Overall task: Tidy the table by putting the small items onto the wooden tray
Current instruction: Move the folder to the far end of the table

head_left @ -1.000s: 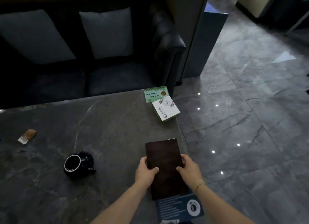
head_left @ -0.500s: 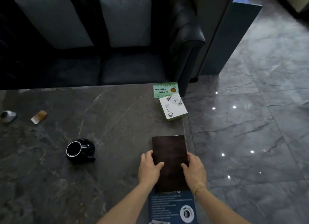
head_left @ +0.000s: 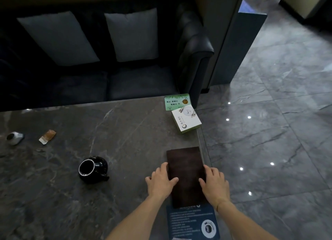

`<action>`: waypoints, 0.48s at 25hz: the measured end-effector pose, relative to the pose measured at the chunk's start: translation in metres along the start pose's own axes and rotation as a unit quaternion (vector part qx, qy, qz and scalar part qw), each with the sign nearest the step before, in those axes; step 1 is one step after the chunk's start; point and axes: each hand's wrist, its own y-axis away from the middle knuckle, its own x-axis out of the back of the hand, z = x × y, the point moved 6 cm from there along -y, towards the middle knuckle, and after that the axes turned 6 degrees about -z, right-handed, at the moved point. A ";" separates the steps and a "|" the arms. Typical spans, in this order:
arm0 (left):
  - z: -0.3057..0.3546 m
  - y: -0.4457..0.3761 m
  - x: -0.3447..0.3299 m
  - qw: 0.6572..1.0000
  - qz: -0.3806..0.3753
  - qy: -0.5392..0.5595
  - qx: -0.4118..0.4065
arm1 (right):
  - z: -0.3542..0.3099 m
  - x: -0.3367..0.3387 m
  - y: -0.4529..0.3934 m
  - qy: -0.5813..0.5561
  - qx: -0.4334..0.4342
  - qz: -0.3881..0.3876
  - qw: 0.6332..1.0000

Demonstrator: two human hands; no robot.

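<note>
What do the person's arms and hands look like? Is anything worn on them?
Both forearms are bare, with no sleeves in view. The left hand wears no glove and no ring that can be seen. The right hand is also bare, but a thin light band circles its wrist. No watch or markings are visible.

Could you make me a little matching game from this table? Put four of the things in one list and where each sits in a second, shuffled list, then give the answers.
Things:
1. wooden tray
2. black mug
3. white box
4. brown packet

Places:
A. far right corner of the table, overlapping a green card
B. far left, beside a small grey cup
C. between the left hand and right hand
D. lying on its side, left of the hands

Pairs: 1-C, 2-D, 3-A, 4-B
</note>
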 end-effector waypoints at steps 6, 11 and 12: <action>-0.028 -0.001 0.010 0.996 -0.088 -0.030 -0.012 | -0.005 0.003 0.007 0.012 -0.031 -0.036 0.999; -0.067 -0.003 0.029 0.991 -0.131 -0.033 -0.025 | -0.022 0.019 0.018 0.080 -0.007 0.040 0.996; -0.074 -0.002 0.033 0.990 -0.137 -0.033 -0.029 | -0.028 0.021 0.022 0.098 0.004 0.060 0.993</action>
